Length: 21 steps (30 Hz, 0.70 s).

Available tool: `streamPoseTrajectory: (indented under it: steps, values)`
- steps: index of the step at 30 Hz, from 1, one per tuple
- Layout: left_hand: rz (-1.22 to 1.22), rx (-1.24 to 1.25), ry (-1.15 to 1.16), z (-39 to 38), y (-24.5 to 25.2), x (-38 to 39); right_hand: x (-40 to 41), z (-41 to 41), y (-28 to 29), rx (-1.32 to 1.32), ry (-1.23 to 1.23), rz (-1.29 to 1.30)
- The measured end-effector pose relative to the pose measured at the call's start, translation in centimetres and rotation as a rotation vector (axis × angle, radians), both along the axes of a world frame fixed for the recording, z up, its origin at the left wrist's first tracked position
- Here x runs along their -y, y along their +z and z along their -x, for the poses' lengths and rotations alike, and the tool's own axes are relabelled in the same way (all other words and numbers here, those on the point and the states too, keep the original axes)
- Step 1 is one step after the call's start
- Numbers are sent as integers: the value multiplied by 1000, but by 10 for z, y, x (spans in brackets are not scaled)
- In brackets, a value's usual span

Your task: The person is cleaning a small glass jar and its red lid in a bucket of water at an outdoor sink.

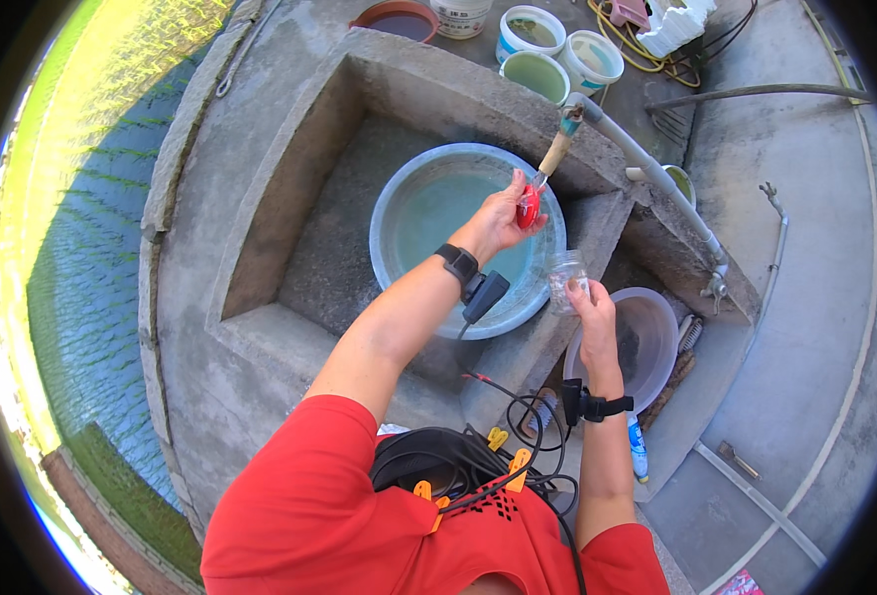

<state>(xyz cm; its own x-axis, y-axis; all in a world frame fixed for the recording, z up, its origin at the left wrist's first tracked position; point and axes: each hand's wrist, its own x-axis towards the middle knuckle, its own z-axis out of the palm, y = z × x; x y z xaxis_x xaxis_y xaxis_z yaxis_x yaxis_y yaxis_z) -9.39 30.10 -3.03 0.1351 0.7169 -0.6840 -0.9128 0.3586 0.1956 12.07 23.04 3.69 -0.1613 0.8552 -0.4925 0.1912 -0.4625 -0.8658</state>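
My left hand [496, 222] grips a red round lid [530, 207] by its edge, just below the spout of a tap [555, 154] wrapped in tan material. A clear streak, apparently water, runs from the spout to the lid. In my right hand [598, 327] is a small clear jar [566, 262] with a threaded, uncovered mouth, tilted slightly. Beneath my left hand, a large round blue-grey basin [388, 249] holds water inside a concrete sink [289, 216]. The jar is above the basin's right rim, near the sink's dividing wall [594, 227].
A translucent tub [661, 312] and brushes [691, 335] occupy the right compartment. A grey pipe [654, 171] crosses above the sink wall. Several buckets [531, 30] stand behind. Black cables [475, 454] with orange clips [518, 470] hang at my chest. Flooded plants [111, 223] border the left ledge.
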Motion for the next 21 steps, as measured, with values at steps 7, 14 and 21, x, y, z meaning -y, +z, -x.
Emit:
streamPoseTrajectory:
  steps: [7,14,21]
  values:
    - [-159,-33,66,14,-37,0,-1,11,5,-10,3,5]
    - [-157,-21,30,26,-19,15,-7,16,5,-30,39,48]
    - [-23,225,-7,58,-38,30,-35,50,-18,-126,179,-60]
